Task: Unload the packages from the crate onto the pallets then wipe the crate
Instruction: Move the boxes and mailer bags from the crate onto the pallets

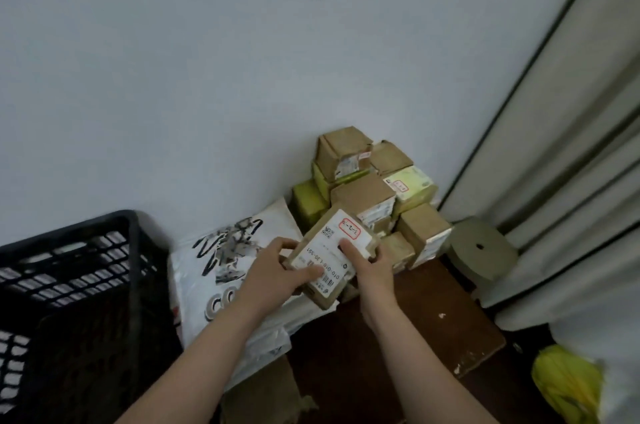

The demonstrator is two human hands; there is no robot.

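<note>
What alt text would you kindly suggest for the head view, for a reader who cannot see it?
The left hand and right hand grip a labelled box in front of a stack of boxes in a corner. A white bag lies beside the stack, a black crate stands at left, and a curtain hangs at right.

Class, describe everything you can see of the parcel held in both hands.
The parcel is a small brown cardboard box, its top covered by a white printed label with a red-bordered sticker. Tilted, it is held before the stacked boxes. The left hand grips its left edge, the right hand its right.
</note>
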